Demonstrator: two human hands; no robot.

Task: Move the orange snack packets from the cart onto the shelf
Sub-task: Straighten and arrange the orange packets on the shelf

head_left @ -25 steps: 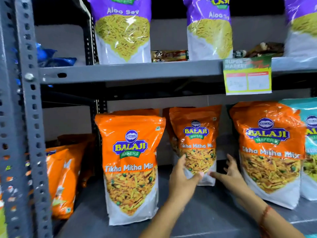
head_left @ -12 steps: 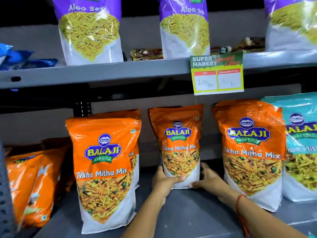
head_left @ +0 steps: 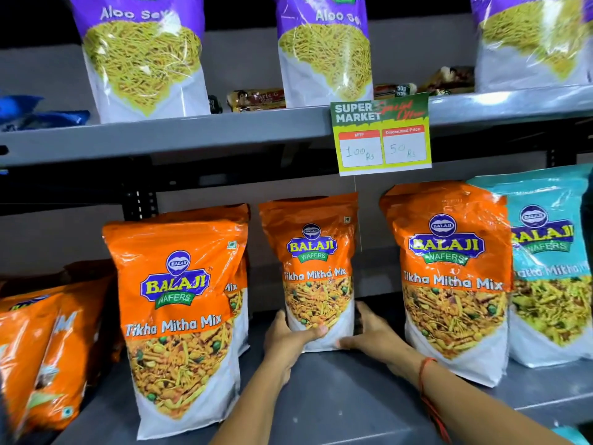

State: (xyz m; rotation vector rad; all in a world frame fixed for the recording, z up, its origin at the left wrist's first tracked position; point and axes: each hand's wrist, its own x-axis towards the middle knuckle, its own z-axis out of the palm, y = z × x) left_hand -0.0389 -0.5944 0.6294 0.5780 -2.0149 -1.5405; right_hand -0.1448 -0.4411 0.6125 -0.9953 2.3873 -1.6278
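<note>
Fingers [head_left: 316,332] of the left hand [head_left: 287,340] and of the right hand [head_left: 372,332] are clamped on the lower corners of the middle orange packet [head_left: 316,268], one hand on each side, both equally near it. That packet stands upright on the lower shelf [head_left: 337,396], set back toward the rear wall, its long axis vertical and its printed front facing the camera. I judge the coming move is a small straightening or letting go. Left of this packet stands another orange packet [head_left: 179,316]; right of it a third [head_left: 449,274], then a teal packet [head_left: 552,268]. Above it hangs a price card [head_left: 382,136].
</note>
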